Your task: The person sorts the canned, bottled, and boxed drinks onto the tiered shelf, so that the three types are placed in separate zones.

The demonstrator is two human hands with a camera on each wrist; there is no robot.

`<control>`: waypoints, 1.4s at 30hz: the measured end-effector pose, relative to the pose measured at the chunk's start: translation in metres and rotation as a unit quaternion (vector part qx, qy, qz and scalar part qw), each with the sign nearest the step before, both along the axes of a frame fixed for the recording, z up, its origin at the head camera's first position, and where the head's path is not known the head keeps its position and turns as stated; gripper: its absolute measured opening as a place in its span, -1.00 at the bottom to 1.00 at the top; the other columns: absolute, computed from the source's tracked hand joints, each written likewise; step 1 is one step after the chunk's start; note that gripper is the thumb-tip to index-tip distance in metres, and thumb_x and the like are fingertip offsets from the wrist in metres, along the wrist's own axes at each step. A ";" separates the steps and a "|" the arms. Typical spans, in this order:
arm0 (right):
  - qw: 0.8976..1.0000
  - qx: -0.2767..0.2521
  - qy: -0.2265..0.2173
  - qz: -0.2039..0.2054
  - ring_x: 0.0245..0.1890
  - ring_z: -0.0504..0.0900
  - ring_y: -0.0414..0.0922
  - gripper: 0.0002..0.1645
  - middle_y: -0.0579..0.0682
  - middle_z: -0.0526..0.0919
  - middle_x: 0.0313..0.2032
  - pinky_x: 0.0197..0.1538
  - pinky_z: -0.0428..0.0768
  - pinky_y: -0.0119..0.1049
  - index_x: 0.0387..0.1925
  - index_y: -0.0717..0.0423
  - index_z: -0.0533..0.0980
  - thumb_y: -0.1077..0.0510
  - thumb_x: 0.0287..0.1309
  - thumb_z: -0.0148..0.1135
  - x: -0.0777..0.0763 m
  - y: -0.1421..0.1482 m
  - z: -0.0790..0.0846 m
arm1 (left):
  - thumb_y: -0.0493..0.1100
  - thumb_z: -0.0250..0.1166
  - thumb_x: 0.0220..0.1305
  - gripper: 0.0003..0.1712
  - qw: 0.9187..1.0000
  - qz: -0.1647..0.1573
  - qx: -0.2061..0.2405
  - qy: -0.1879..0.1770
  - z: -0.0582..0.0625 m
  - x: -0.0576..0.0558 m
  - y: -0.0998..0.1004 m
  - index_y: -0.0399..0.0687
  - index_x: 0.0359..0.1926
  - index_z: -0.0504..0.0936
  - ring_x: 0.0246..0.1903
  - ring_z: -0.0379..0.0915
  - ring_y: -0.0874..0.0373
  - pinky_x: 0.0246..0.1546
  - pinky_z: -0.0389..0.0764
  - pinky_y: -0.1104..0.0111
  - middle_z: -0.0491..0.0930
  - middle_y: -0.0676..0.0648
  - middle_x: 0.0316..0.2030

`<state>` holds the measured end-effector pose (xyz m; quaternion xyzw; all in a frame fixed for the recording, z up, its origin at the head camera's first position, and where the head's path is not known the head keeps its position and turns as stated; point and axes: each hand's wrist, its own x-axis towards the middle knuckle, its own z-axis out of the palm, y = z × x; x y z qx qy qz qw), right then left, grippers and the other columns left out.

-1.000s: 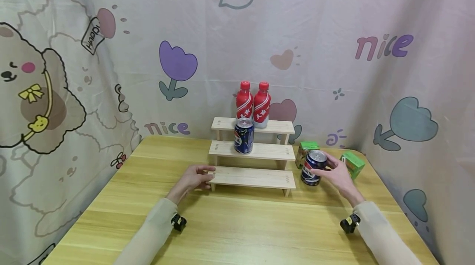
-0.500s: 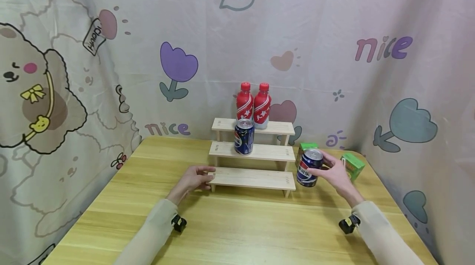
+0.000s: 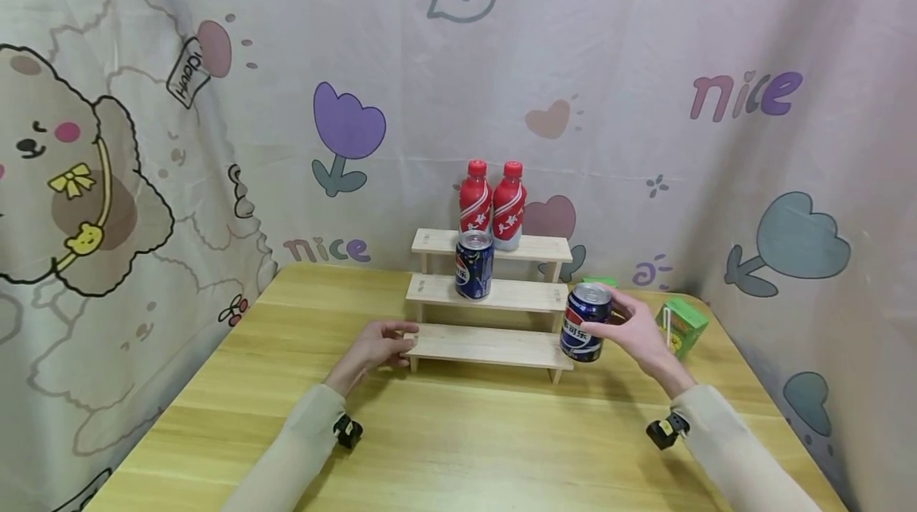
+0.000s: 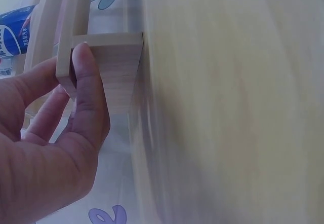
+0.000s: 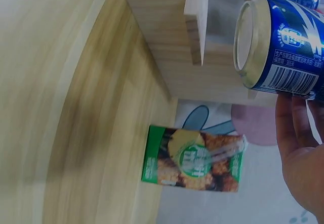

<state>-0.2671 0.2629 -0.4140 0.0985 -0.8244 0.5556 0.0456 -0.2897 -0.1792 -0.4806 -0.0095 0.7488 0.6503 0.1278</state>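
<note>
My right hand (image 3: 640,335) holds a dark blue Pepsi can (image 3: 583,323) at the right end of a three-step wooden display stand (image 3: 494,343). In the right wrist view the held can (image 5: 293,46) is off the tabletop, its base showing. At the stand's left end, my left hand (image 3: 374,349) grips the lowest step; the left wrist view shows the thumb and fingers (image 4: 86,77) pinching the board's corner. A second Pepsi can (image 3: 474,267) stands on the middle step. Two red bottles (image 3: 509,205) stand side by side on the top step.
Right of the stand, a green drink carton (image 3: 684,327) with a straw sits on the wooden table (image 3: 430,448). Another green carton (image 3: 602,282) is mostly hidden behind the held can. A patterned curtain (image 3: 609,34) hangs behind the table and along both sides.
My right hand has carried the can leftward, from beside the cartons to the lowest step's right end, covering more of the rear carton. My left hand has kept its grip on the step.
</note>
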 end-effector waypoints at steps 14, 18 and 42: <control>0.999 -0.015 0.034 0.012 0.00 0.60 -0.22 -0.08 0.28 0.53 0.18 0.06 0.62 -0.37 0.38 0.14 0.31 0.16 -0.01 0.51 -0.010 -0.030 0.010 | -0.33 0.32 0.26 -0.54 1.000 -0.010 0.008 -0.002 0.003 0.000 -0.002 -0.33 0.18 0.54 -0.54 0.58 0.18 -0.38 0.75 0.33 0.58 -0.11 -0.29; 0.999 -0.024 0.033 0.025 -0.04 0.62 -0.29 -0.08 0.24 0.55 0.18 0.03 0.62 -0.42 0.37 0.11 0.34 0.15 -0.04 0.53 -0.014 -0.039 0.015 | -0.34 0.32 0.26 -0.53 1.000 -0.012 0.006 0.000 0.003 0.000 -0.001 -0.34 0.18 0.53 -0.54 0.58 0.18 -0.38 0.75 0.32 0.58 -0.11 -0.30; 0.998 -0.015 0.061 0.026 0.07 0.62 -0.01 -0.07 0.11 0.60 0.16 0.12 0.63 -0.17 0.35 -0.01 0.37 0.04 -0.09 0.58 -0.042 -0.084 0.036 | -0.40 0.27 0.26 -0.55 1.000 -0.010 0.014 -0.004 0.001 -0.002 0.001 -0.37 0.18 0.52 -0.58 0.59 0.19 -0.44 0.73 0.39 0.57 -0.10 -0.34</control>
